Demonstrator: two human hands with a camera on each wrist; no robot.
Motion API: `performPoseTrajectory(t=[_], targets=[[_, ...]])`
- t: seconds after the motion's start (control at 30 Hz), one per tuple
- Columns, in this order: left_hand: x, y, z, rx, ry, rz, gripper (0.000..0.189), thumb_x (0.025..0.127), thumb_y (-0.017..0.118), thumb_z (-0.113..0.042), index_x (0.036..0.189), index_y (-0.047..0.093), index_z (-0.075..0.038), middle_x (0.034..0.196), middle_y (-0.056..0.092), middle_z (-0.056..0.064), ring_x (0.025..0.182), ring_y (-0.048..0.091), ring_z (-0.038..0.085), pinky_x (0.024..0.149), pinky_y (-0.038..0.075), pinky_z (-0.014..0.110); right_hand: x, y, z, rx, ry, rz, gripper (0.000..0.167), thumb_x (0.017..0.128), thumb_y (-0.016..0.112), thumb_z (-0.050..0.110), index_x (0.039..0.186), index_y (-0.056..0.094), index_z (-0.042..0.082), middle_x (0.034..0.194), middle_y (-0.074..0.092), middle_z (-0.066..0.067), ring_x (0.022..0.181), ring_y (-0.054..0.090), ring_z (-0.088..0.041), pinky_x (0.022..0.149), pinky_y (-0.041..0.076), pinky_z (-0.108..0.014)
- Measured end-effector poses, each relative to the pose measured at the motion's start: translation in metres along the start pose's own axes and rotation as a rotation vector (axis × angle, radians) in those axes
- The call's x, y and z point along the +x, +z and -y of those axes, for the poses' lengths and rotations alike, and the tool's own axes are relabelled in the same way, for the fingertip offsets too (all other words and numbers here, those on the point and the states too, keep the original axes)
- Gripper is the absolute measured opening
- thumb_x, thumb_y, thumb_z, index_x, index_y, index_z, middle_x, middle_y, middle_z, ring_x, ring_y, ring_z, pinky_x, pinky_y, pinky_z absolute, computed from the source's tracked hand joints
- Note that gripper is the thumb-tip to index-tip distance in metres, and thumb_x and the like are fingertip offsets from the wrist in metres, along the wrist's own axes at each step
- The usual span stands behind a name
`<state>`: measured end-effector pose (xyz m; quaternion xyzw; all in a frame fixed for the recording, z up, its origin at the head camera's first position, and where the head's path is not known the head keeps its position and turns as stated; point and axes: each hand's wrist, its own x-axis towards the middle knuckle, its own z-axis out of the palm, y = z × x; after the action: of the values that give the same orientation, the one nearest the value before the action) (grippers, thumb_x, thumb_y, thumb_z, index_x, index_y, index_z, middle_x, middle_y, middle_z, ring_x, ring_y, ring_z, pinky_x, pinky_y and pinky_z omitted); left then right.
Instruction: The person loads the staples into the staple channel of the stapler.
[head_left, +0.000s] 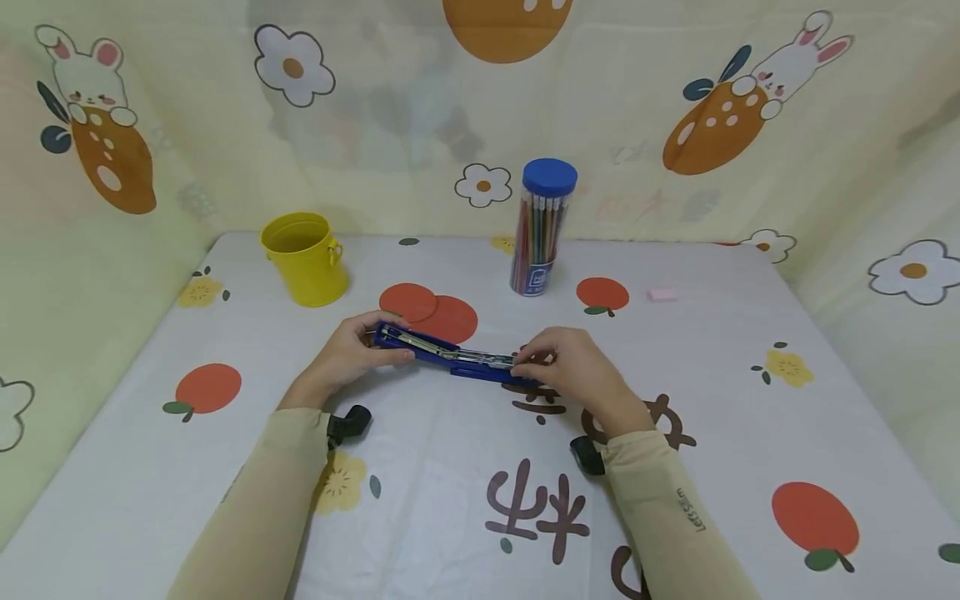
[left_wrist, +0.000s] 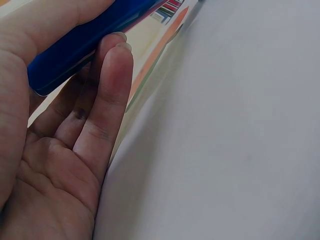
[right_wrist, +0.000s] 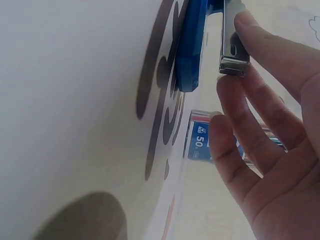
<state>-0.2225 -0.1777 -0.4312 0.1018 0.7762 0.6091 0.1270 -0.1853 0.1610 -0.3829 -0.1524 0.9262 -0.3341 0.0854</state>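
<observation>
A blue stapler (head_left: 431, 352) is spread open above the middle of the table, its metal inside facing up in the head view. My left hand (head_left: 347, 354) grips its left end, thumb on the near side. In the left wrist view the blue casing (left_wrist: 95, 45) lies between thumb and fingers. At the other end, my right hand (head_left: 576, 367) pinches the tip of the metal staple channel (right_wrist: 234, 45) between thumb and fingers. The blue base (right_wrist: 191, 55) stands apart from that channel in the right wrist view. Whether staples lie inside is too small to tell.
A yellow bucket (head_left: 309, 275) stands at the back left. Behind the stapler is a clear tube of pencils (head_left: 536, 229) with a blue lid. A pink eraser (head_left: 662, 294) lies at the back right. The patterned cloth (head_left: 420, 500) covers the table; curtains enclose three sides.
</observation>
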Motion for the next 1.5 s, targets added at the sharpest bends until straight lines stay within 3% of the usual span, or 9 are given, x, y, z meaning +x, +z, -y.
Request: performPoseTrajectory(t=[0.13, 0.33, 0.57, 0.73, 0.9, 1.03, 1.23, 1.33, 1.5], targets=[[0.0, 0.0, 0.001, -0.004, 0.0, 0.003, 0.056, 0.079, 0.089, -0.02, 0.128, 0.064, -0.008, 0.12, 0.064, 0.013, 0.099, 0.062, 0.031, 0.083, 0.053, 0.031, 0.0, 0.0, -0.001, -0.005, -0.02, 0.022, 0.014, 0.088, 0.081, 0.022, 0.101, 0.082, 0.018, 0.102, 0.068, 0.002, 0.095, 0.06, -0.019, 0.082, 0.054, -0.036], [0.001, 0.0, 0.001, -0.002, 0.001, 0.0, 0.056, 0.079, 0.089, -0.022, 0.127, 0.065, -0.009, 0.122, 0.064, 0.012, 0.101, 0.06, 0.031, 0.084, 0.053, 0.032, -0.001, -0.002, -0.003, 0.028, 0.014, 0.038, 0.02, 0.086, 0.083, 0.023, 0.105, 0.081, 0.018, 0.105, 0.069, 0.001, 0.095, 0.062, -0.021, 0.082, 0.053, -0.038], [0.0, 0.0, -0.001, -0.02, 0.006, -0.004, 0.054, 0.079, 0.089, -0.019, 0.127, 0.066, -0.009, 0.123, 0.064, 0.011, 0.104, 0.06, 0.031, 0.084, 0.054, 0.03, -0.001, -0.005, -0.014, 0.107, 0.05, 0.054, 0.055, 0.082, 0.086, 0.03, 0.131, 0.066, 0.016, 0.117, 0.069, -0.003, 0.108, 0.064, -0.026, 0.089, 0.054, -0.045], [0.0, 0.001, -0.007, -0.032, 0.074, -0.002, 0.051, 0.082, 0.086, -0.011, 0.127, 0.064, -0.004, 0.119, 0.066, 0.013, 0.099, 0.062, 0.028, 0.083, 0.054, 0.028, 0.0, -0.006, -0.022, 0.164, 0.038, 0.047, 0.074, 0.079, 0.089, 0.03, 0.143, 0.056, 0.016, 0.121, 0.067, -0.006, 0.11, 0.065, -0.026, 0.088, 0.055, -0.045], [-0.002, 0.007, -0.026, -0.056, 0.159, -0.021, 0.046, 0.082, 0.084, -0.007, 0.124, 0.065, -0.004, 0.112, 0.067, 0.012, 0.094, 0.063, 0.028, 0.083, 0.054, 0.028, 0.003, -0.004, -0.025, 0.224, 0.053, 0.042, 0.077, 0.076, 0.091, 0.027, 0.144, 0.054, 0.018, 0.121, 0.066, -0.006, 0.11, 0.065, -0.025, 0.088, 0.055, -0.044], [-0.001, 0.02, -0.044, -0.035, 0.213, -0.01, 0.047, 0.083, 0.084, -0.007, 0.126, 0.066, -0.005, 0.111, 0.068, 0.01, 0.099, 0.062, 0.031, 0.091, 0.052, 0.039, 0.005, -0.003, -0.025, 0.241, 0.044, 0.045, 0.079, 0.075, 0.092, 0.026, 0.144, 0.054, 0.017, 0.122, 0.066, -0.007, 0.11, 0.066, -0.025, 0.089, 0.055, -0.044], [0.011, 0.054, -0.062, 0.16, 0.301, 0.047, 0.046, 0.086, 0.083, -0.016, 0.129, 0.067, -0.012, 0.116, 0.068, 0.001, 0.111, 0.059, 0.025, 0.098, 0.047, 0.047, 0.005, -0.003, -0.025, 0.274, 0.043, 0.063, 0.083, 0.074, 0.092, 0.022, 0.146, 0.051, 0.016, 0.126, 0.064, -0.01, 0.112, 0.065, -0.027, 0.09, 0.055, -0.045], [0.016, 0.072, -0.063, 0.231, 0.317, 0.089, 0.046, 0.087, 0.082, -0.02, 0.13, 0.067, -0.012, 0.118, 0.067, -0.002, 0.111, 0.058, 0.018, 0.098, 0.047, 0.043, 0.004, -0.003, -0.027, 0.289, 0.05, 0.071, 0.085, 0.075, 0.092, 0.022, 0.148, 0.049, 0.016, 0.128, 0.063, -0.01, 0.113, 0.065, -0.027, 0.09, 0.055, -0.045], [0.022, 0.096, -0.053, 0.262, 0.279, 0.147, 0.045, 0.088, 0.082, -0.022, 0.129, 0.068, -0.012, 0.117, 0.067, -0.007, 0.109, 0.058, 0.013, 0.096, 0.048, 0.037, 0.0, -0.006, -0.028, 0.306, 0.059, 0.058, 0.085, 0.076, 0.092, 0.021, 0.149, 0.048, 0.016, 0.128, 0.063, -0.01, 0.11, 0.066, -0.028, 0.089, 0.055, -0.045]])
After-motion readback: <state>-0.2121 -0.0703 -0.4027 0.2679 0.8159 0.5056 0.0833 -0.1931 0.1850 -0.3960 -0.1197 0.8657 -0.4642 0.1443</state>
